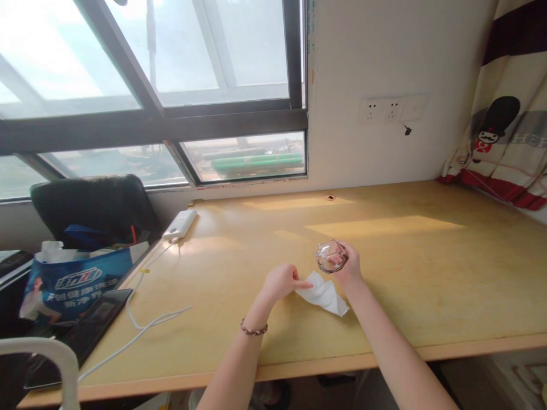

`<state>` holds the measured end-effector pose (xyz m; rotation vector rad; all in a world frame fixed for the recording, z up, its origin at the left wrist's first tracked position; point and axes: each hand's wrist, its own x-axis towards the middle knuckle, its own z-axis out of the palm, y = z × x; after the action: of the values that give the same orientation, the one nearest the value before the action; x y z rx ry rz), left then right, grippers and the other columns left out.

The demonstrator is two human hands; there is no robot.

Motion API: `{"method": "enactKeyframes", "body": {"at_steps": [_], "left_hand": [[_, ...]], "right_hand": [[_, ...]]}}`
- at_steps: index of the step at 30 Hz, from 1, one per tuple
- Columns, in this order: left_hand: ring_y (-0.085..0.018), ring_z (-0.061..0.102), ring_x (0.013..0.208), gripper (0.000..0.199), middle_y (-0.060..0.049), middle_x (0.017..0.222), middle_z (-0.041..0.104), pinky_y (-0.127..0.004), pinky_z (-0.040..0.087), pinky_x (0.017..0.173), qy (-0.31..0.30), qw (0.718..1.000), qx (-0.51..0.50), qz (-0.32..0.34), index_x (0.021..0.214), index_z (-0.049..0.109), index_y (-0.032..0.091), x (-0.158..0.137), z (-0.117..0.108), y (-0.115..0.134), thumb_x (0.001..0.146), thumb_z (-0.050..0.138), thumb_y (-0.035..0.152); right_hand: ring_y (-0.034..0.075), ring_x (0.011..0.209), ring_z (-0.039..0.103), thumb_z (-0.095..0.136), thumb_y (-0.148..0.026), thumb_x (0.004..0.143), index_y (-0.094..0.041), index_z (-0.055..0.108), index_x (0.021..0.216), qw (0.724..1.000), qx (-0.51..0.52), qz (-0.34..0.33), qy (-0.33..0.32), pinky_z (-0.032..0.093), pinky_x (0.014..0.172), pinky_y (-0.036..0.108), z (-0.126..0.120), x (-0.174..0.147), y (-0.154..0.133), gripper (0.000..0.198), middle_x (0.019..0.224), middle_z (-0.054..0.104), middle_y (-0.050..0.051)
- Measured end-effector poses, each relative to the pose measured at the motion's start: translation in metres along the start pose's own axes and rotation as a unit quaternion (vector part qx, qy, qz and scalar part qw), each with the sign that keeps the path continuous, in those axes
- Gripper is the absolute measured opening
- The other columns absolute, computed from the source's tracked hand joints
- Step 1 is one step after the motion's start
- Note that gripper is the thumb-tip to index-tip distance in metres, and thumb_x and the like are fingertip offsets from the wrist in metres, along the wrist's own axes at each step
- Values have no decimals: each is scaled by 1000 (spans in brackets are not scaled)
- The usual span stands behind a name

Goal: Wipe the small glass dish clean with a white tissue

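My right hand point(348, 267) holds a small clear glass cup point(330, 255) tilted on its side just above the wooden desk point(405, 273). My left hand point(282, 282) pinches the near corner of a white tissue point(323, 294), which lies flat on the desk between both hands. A braided bracelet point(253, 328) sits on my left wrist. The glass hangs right above the far end of the tissue.
A white power bank point(180, 224) with a white cable point(145, 324) lies at the desk's left. A dark tablet point(92, 324) rests on the left edge by a blue bag point(77, 282) and a black chair point(96, 208). Wall sockets point(387, 110) and a curtain point(504, 131) lie to the right.
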<state>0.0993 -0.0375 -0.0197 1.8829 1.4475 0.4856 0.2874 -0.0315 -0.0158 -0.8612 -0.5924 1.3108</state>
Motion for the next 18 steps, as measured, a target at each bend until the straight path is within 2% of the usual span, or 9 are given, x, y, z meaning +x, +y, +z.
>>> {"method": "enactKeyframes", "body": {"at_steps": [2,4,6,8,10,12,15,18], "left_hand": [[-8,35,41,30,4,39,45,-22,22,44,-74,997,14,12,44,53,16,-2,-2,1,47,71,40],[-8,37,42,23,3,40,46,-21,23,44,-119,992,3,27,44,53,15,-3,-3,4,51,67,32],[-9,42,46,17,2,47,51,-21,26,44,-125,991,-29,31,52,57,15,-3,-4,9,57,62,31],[-11,47,51,21,-1,60,57,-21,30,47,-92,992,-65,50,66,59,16,-5,-5,15,61,60,36],[-13,50,61,30,-3,74,60,-22,34,52,-76,988,-78,109,77,60,17,-7,-3,20,59,64,41],[-14,49,66,38,-3,79,60,-22,35,55,-109,979,-59,164,81,61,19,-10,0,23,50,71,40],[-9,38,53,25,3,60,52,-21,27,48,-160,974,-2,163,65,58,18,-11,8,20,47,72,28],[-6,27,47,19,7,48,37,-22,19,45,-132,983,-4,129,50,48,16,-6,8,13,54,65,25]], "right_hand": [[7,36,20,53,-39,66,-22,25,48,999,32,1,16,31,44,26,0,0,-1,37,39,22,-8],[8,36,19,52,-38,66,-22,25,48,999,44,13,13,30,44,26,1,0,-2,36,40,21,-8],[7,36,19,52,-37,66,-23,25,48,999,48,20,17,31,45,26,1,0,-2,36,40,22,-8],[8,36,20,53,-37,66,-23,26,48,998,45,13,31,33,46,27,0,1,-2,35,40,24,-8],[8,36,21,52,-37,65,-23,27,49,998,41,-1,45,35,47,28,-1,2,-1,33,40,25,-8],[8,35,21,52,-37,66,-23,28,49,998,35,-11,45,35,47,28,-2,3,0,33,39,24,-8],[9,34,27,51,-36,66,-23,31,47,998,29,-14,48,35,45,27,-3,3,-2,30,38,29,-8],[12,40,42,51,-35,66,-22,38,47,997,46,-5,55,38,49,28,-2,3,-4,26,40,39,-5]]}}
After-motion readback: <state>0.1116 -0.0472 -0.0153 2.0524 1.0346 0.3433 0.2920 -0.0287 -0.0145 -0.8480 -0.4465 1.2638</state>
